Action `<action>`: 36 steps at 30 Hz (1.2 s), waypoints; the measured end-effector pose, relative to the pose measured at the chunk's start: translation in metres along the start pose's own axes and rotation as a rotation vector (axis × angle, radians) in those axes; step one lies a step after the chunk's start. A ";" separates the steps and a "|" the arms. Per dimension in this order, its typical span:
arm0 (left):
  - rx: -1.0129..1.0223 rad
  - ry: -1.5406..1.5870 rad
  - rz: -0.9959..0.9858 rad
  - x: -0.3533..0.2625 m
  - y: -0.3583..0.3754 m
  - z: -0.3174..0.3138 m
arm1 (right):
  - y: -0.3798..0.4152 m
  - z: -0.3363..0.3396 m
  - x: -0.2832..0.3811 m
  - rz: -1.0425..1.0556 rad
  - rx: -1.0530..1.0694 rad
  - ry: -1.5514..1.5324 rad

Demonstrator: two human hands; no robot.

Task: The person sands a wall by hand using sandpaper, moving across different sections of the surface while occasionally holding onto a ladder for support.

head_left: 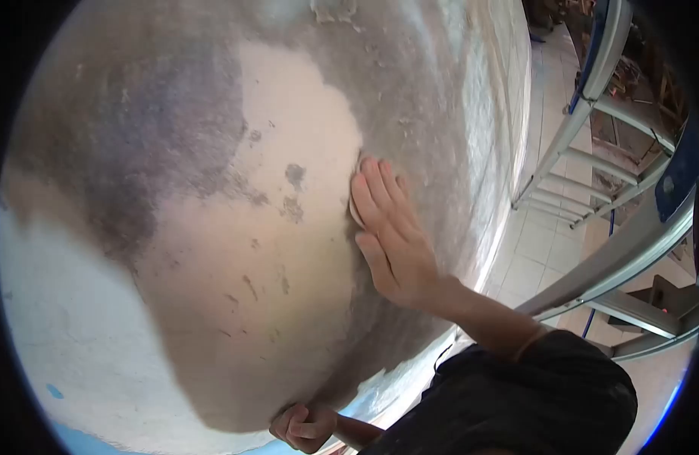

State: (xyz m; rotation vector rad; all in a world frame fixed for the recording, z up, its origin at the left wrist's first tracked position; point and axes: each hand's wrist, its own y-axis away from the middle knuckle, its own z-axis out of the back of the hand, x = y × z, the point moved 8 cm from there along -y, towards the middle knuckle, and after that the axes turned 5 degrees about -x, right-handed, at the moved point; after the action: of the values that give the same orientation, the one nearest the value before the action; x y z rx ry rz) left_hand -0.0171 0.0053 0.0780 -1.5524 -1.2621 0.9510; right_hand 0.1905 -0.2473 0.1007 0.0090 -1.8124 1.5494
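Note:
A large curved surface (274,318) fills most of the view, with a pale beige patch, grey-brown areas and dark blotches. My right hand (399,246) lies flat against it at the right edge of the beige patch, back of the hand showing and fingers together. A thin pale pad (355,211) shows its edge beneath those fingers; its kind is hard to tell. Lower down, my left hand (304,428) is closed, fingers curled, at the surface's bottom edge. Whatever it may hold is hidden.
A metal ladder (562,148) stands at the right on a tiled floor (533,236). Closer in, a curved metal rail (630,265) and rung pass beside my dark sleeve (562,379). Assorted clutter (645,76) lies at the upper right.

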 end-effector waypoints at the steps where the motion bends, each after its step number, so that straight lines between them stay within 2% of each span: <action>1: 0.000 -0.006 0.006 -0.003 0.005 -0.001 | 0.000 0.001 -0.001 0.042 0.006 0.038; 2: 0.015 -0.013 0.009 -0.005 0.011 0.001 | 0.004 0.002 -0.002 0.070 0.016 0.075; 3: 0.049 0.008 -0.074 0.006 -0.027 -0.004 | -0.009 -0.003 0.008 0.033 -0.072 0.056; 5: 0.057 0.004 -0.076 0.004 -0.023 -0.003 | -0.045 0.006 0.004 0.079 -0.133 0.090; 8: 0.039 -0.054 -0.043 -0.005 -0.017 -0.005 | -0.043 0.011 0.005 0.023 -0.114 0.077; 11: 0.027 0.036 -0.065 -0.007 -0.009 -0.007 | 0.005 -0.003 0.008 -0.022 -0.022 0.057; 14: 0.047 0.011 -0.075 -0.009 -0.010 -0.008 | -0.008 -0.001 0.005 0.046 0.002 0.096; 17: 0.061 -0.012 -0.074 -0.006 -0.009 -0.006 | -0.061 0.011 0.004 0.090 -0.063 0.088; 20: 0.021 -0.026 -0.061 -0.007 -0.010 -0.006 | -0.059 0.006 0.002 0.059 -0.072 0.110; 23: 0.016 -0.009 -0.048 -0.006 -0.009 -0.005 | 0.002 -0.002 0.012 -0.015 -0.035 0.048; 26: -0.002 0.011 -0.048 -0.006 -0.010 -0.006 | 0.020 -0.008 0.010 0.004 0.060 0.081; 30: 0.052 -0.041 -0.045 -0.006 -0.009 -0.006 | -0.029 0.008 0.002 0.006 -0.035 0.099; 33: 0.035 -0.024 -0.065 -0.008 -0.010 -0.007 | -0.006 0.000 0.017 -0.020 0.002 0.075; 36: 0.011 -0.012 -0.004 -0.008 -0.010 -0.009 | 0.039 -0.010 0.029 -0.029 0.098 0.003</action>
State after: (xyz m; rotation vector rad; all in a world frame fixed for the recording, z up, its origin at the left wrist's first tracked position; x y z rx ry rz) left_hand -0.0128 -0.0031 0.0906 -1.5372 -1.2661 0.9649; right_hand 0.1575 -0.2154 0.0829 0.0786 -1.7257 1.6153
